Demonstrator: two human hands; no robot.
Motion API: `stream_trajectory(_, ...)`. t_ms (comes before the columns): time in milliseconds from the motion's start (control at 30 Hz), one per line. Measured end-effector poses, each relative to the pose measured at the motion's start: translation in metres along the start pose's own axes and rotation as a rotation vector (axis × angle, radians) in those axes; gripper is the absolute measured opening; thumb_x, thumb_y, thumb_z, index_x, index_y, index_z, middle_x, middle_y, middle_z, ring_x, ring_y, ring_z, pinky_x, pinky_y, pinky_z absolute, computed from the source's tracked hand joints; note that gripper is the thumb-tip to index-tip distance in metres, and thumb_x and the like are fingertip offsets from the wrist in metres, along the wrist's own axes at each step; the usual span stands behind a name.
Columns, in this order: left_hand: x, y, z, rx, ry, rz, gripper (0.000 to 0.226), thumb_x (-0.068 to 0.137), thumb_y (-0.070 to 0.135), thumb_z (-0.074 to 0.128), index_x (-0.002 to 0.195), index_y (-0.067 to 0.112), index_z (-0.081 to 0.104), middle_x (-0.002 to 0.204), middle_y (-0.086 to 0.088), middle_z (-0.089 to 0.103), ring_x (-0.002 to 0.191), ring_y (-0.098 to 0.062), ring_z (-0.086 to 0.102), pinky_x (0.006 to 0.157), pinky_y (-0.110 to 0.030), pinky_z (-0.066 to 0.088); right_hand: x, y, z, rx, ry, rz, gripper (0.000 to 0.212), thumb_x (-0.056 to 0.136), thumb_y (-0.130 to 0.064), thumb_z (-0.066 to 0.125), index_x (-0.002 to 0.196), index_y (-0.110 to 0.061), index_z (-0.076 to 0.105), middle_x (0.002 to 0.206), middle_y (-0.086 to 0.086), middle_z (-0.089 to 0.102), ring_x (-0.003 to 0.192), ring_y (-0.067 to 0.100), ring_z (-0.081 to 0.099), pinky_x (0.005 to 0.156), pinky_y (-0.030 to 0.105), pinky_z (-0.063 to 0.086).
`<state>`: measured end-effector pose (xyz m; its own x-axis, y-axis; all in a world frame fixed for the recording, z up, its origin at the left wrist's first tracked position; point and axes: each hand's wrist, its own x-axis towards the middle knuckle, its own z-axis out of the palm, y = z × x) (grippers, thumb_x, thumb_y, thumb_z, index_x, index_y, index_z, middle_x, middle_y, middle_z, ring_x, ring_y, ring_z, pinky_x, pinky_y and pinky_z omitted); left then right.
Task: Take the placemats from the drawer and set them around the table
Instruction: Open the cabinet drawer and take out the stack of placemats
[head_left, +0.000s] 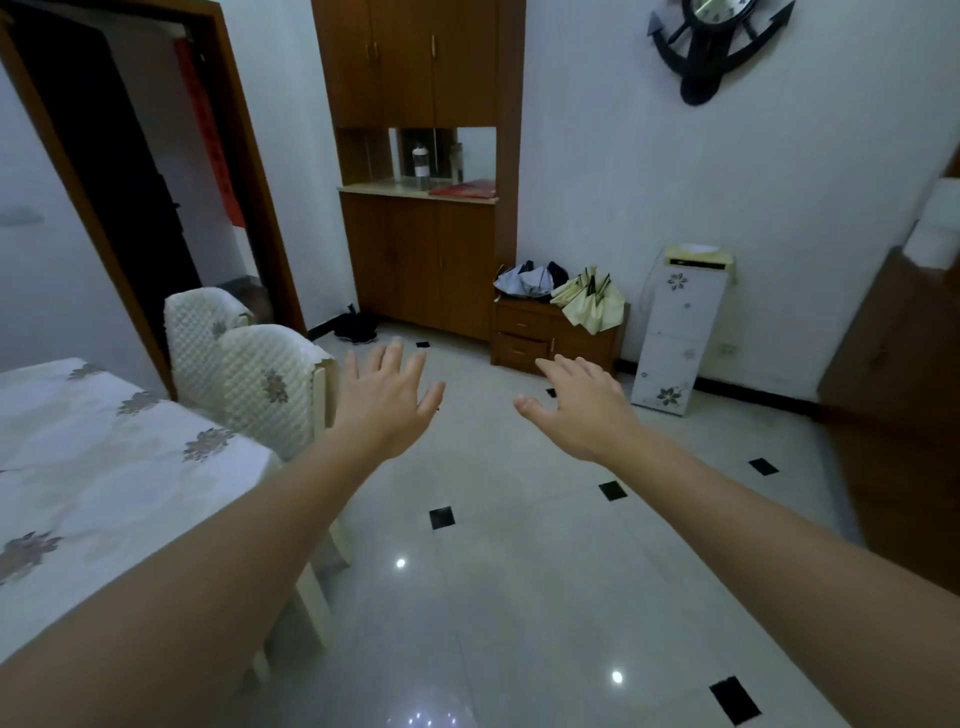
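Both my arms are stretched out in front of me over the tiled floor (519, 571). My left hand (387, 400) is spread flat, palm down, fingers straight and apart, its grip loose and holding nothing. My right hand (582, 405) is likewise flat with the fingers extended and the thumb out to the side, its grip also empty. Neither hand touches anything.

The worktop (104, 457), covered with a pale flowered cloth, lies at my left; only its near right corner and right edge show. Two chairs (249, 374) with quilted covers stand just beside its far edge, backs toward me.

Against the far wall, beyond my right hand, sits a low wooden chest with two drawers (550, 338), both closed; folded umbrellas (566, 291) rest on top of it. No placemats show anywhere, and I cannot tell whether they are inside. To the left of the chest stands a tall wooden cabinet (421, 156) with a bottle (421, 163) in its open niche. A white floral unit (680, 332) leans against the wall to the right of the chest.
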<state>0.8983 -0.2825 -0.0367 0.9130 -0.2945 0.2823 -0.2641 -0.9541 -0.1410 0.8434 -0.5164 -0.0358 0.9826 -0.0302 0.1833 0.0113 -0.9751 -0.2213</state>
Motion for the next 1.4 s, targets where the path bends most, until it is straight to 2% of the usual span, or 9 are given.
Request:
stream_trajectory(267, 0.115, 0.022, 0.03, -0.056, 0.041, 0.184, 0.066, 0.099, 0.059, 0.016, 0.155, 0.023, 0.018, 0.163, -0.009, 0.014, 0.15, -0.027, 0.012, 0.12, -0.054, 0.004, 0.086, 0.025, -0.013, -0.053, 0.066, 0.143, 0.075, 0.093, -0.068, 0.032, 0.153, -0.025, 0.023, 0.161, 0.002, 0.021, 0.148, 0.026, 0.015, 0.118, 0.05, 0.017)
stream_trajectory(433, 0.162, 0.034, 0.038, -0.115, 0.07, 0.226, 0.066, 0.099, 0.06, 0.017, 0.154, 0.024, 0.019, 0.163, -0.008, 0.015, 0.149, -0.026, 0.013, 0.121, -0.053, 0.004, 0.121, 0.043, -0.005, -0.057, 0.051, 0.197, 0.076, 0.092, -0.069, 0.031, 0.153, -0.024, 0.023, 0.16, 0.003, 0.022, 0.147, 0.027, 0.017, 0.118, 0.051, 0.017)
stream_trajectory(667, 0.226, 0.048, 0.059, -0.162, 0.075, 0.18, 0.064, 0.1, 0.058, 0.018, 0.154, 0.024, 0.022, 0.162, -0.007, 0.017, 0.149, -0.025, 0.014, 0.121, -0.051, 0.006, 0.184, 0.072, 0.01, -0.034, 0.068, 0.191, 0.075, 0.093, -0.068, 0.032, 0.153, -0.025, 0.024, 0.161, 0.002, 0.021, 0.148, 0.026, 0.014, 0.118, 0.051, 0.015)
stream_trajectory(833, 0.263, 0.073, 0.082, -0.075, 0.038, 0.257, 0.064, 0.1, 0.058, 0.017, 0.154, 0.025, 0.019, 0.163, -0.006, 0.014, 0.15, -0.024, 0.011, 0.121, -0.051, 0.003, 0.241, 0.108, 0.031, -0.013, 0.048, 0.158, 0.076, 0.092, -0.069, 0.032, 0.154, -0.025, 0.022, 0.161, 0.002, 0.02, 0.148, 0.027, 0.014, 0.118, 0.05, 0.013)
stream_trajectory(1133, 0.364, 0.099, 0.103, -0.019, 0.013, 0.105, 0.064, 0.099, 0.059, 0.017, 0.155, 0.026, 0.019, 0.163, -0.006, 0.014, 0.15, -0.026, 0.011, 0.121, -0.051, 0.003, 0.355, 0.159, 0.052, 0.133, 0.029, 0.064, 0.075, 0.093, -0.066, 0.034, 0.153, -0.024, 0.023, 0.161, 0.004, 0.02, 0.148, 0.028, 0.014, 0.118, 0.051, 0.013)
stream_trajectory(1267, 0.396, 0.101, 0.115, 0.018, -0.02, 0.125, 0.065, 0.099, 0.059, 0.015, 0.155, 0.026, 0.016, 0.164, -0.007, 0.011, 0.15, -0.026, 0.007, 0.121, -0.053, 0.002, 0.388, 0.174, 0.059, 0.125, -0.011, 0.028, 0.074, 0.093, -0.067, 0.033, 0.153, -0.024, 0.023, 0.161, 0.003, 0.02, 0.148, 0.027, 0.013, 0.119, 0.051, 0.012)
stream_trajectory(1400, 0.441, 0.102, 0.126, -0.034, -0.01, 0.031, 0.066, 0.099, 0.06, 0.015, 0.155, 0.026, 0.016, 0.163, -0.006, 0.012, 0.15, -0.026, 0.008, 0.121, -0.052, 0.003, 0.435, 0.191, 0.055, 0.107, 0.02, 0.015, 0.074, 0.093, -0.066, 0.034, 0.153, -0.024, 0.023, 0.161, 0.003, 0.02, 0.148, 0.026, 0.013, 0.118, 0.05, 0.012)
